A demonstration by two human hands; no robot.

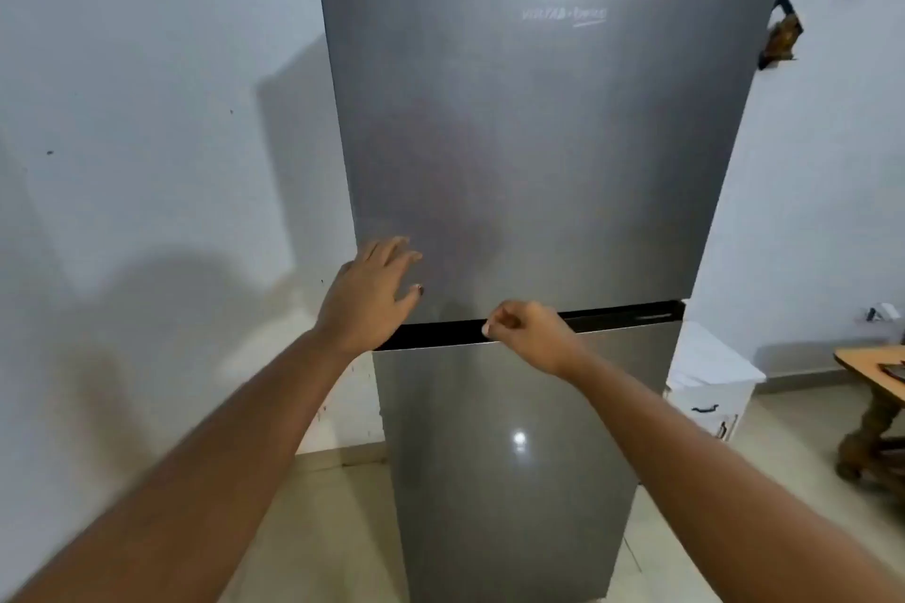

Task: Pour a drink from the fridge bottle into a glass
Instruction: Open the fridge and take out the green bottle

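Note:
A tall silver fridge [529, 137] stands right in front of me with both doors closed. A dark handle groove [612, 316] runs between the upper door and the lower door [499, 455]. My left hand [367, 289] lies flat with spread fingers on the lower left corner of the upper door. My right hand [529, 333] is curled into a loose fist at the groove, near its middle; I cannot tell whether its fingers hook into it. No bottle or glass is in view.
A white wall [147, 137] is on the left. A low white cabinet [710, 382] stands beside the fridge on the right, and a wooden table [871, 372] sits at the far right edge. Beige floor tiles [318, 529] lie below.

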